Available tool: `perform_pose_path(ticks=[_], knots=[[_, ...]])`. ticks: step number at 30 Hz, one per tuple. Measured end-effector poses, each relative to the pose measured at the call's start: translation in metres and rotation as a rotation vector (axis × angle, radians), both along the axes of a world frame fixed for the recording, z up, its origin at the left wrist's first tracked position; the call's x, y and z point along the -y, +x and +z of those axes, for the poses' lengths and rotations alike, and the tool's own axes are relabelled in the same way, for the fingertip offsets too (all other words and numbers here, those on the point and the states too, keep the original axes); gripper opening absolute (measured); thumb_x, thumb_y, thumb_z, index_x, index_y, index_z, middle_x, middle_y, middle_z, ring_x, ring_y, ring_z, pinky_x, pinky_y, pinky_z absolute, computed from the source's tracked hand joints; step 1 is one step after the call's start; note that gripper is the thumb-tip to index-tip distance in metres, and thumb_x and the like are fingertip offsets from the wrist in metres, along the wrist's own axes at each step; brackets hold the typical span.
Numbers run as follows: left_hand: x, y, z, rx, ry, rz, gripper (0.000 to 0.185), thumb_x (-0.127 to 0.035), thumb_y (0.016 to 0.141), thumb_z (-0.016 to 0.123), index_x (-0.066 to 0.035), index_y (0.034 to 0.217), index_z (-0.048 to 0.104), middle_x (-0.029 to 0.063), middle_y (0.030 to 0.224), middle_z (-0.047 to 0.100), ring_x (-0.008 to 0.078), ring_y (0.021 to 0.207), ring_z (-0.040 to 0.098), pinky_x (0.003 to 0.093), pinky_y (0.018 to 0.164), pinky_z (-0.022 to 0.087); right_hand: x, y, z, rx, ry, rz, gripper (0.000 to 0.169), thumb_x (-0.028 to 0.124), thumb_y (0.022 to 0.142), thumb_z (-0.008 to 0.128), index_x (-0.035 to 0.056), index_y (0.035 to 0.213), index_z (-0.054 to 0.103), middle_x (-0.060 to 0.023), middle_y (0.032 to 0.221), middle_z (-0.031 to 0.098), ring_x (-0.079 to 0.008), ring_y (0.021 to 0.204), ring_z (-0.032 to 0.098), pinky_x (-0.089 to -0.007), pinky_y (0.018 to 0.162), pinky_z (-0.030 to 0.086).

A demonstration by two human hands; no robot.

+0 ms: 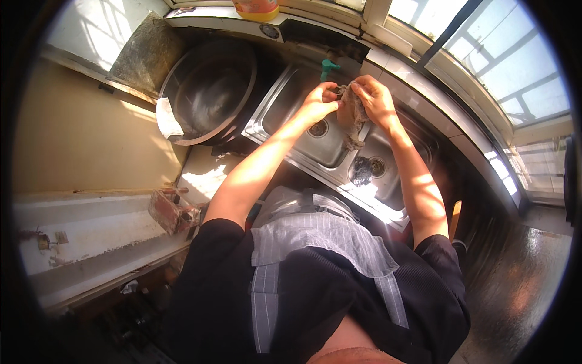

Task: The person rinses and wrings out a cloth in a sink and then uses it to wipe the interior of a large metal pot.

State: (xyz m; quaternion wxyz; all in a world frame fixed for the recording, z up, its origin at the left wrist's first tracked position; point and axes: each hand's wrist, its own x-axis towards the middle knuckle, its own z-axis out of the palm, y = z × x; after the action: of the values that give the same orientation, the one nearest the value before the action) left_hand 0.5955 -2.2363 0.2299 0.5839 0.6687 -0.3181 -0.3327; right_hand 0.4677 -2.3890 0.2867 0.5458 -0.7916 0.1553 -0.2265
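My right hand (pixel 373 98) pinches the top of a crumpled, dirty greyish-brown cloth (pixel 352 111), which hangs down above the divider of a double-bowl stainless-steel sink (pixel 302 154). At the cloth's left edge is my left hand (pixel 320 103), its fingers curved; whether they grip the fabric cannot be made out. Just behind the hands stands a green tap handle (pixel 328 67). A dark scouring pad (pixel 362 171) lies in the right bowl beside the drain strainer (pixel 377 167). Another drain strainer (pixel 318 128) shows in the left bowl.
A large dark wok (pixel 209 91) stands left of the sink, with a white cloth (pixel 167 119) over its rim. A grimy board (pixel 143 57) leans behind it. A yellow-based container (pixel 258 11) is on the tiled ledge below the window. A reddish stool (pixel 170 211) is at lower left.
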Motion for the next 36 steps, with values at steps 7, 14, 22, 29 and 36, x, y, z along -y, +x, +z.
perform_pose_path(ticks=[7, 14, 22, 29, 36], knots=[[-0.022, -0.043, 0.02, 0.191, -0.266, 0.095, 0.036, -0.026, 0.085, 0.077, -0.002, 0.107, 0.061, 0.0044, 0.094, 0.064, 0.0144, 0.089, 0.063, 0.0302, 0.083, 0.051, 0.007, 0.016, 0.012, -0.034, 0.178, -0.362, 0.026, 0.017, 0.094, 0.065, -0.0028, 0.11, 0.06, -0.0134, 0.087, 0.067, -0.0191, 0.078, 0.062, -0.0352, 0.072, 0.051], [-0.005, -0.044, -0.01, 0.63, -0.197, 0.298, 0.041, -0.022, 0.077, 0.076, -0.001, 0.109, 0.062, 0.0132, 0.103, 0.065, 0.0346, 0.101, 0.063, 0.0416, 0.09, 0.05, -0.028, 0.012, 0.008, 0.224, 0.73, -0.358, 0.036, 0.004, 0.095, 0.059, -0.0032, 0.129, 0.047, -0.0129, 0.097, 0.066, -0.0184, 0.082, 0.065, -0.0327, 0.066, 0.055], [0.002, 0.017, -0.012, 0.149, -0.022, 0.105, 0.019, -0.015, 0.092, 0.058, -0.002, 0.102, 0.068, 0.0111, 0.08, 0.069, 0.0178, 0.077, 0.066, 0.034, 0.069, 0.05, 0.029, -0.017, -0.062, -0.575, -0.007, -0.146, 0.038, 0.01, 0.092, 0.061, -0.0011, 0.128, 0.054, -0.018, 0.104, 0.069, -0.0266, 0.083, 0.073, -0.0351, 0.076, 0.06], [-0.012, 0.007, 0.025, -0.135, -0.168, -0.166, 0.02, -0.016, 0.094, 0.059, 0.0, 0.104, 0.067, 0.0048, 0.091, 0.068, 0.0096, 0.085, 0.061, 0.0258, 0.074, 0.048, -0.045, 0.008, -0.006, -0.069, 0.161, 0.239, 0.051, 0.024, 0.087, 0.075, 0.0003, 0.127, 0.056, -0.0149, 0.107, 0.066, -0.0197, 0.104, 0.062, -0.0336, 0.091, 0.05], [-0.117, 0.011, 0.062, 0.426, 0.07, -0.249, 0.03, -0.022, 0.084, 0.073, -0.003, 0.106, 0.063, 0.0105, 0.088, 0.068, 0.0169, 0.08, 0.066, 0.0307, 0.071, 0.051, -0.075, 0.011, 0.042, -0.175, -0.171, 0.118, 0.043, 0.037, 0.097, 0.065, 0.0005, 0.077, 0.056, 0.0025, 0.063, 0.044, -0.0066, 0.063, 0.039, -0.0282, 0.052, 0.035]])
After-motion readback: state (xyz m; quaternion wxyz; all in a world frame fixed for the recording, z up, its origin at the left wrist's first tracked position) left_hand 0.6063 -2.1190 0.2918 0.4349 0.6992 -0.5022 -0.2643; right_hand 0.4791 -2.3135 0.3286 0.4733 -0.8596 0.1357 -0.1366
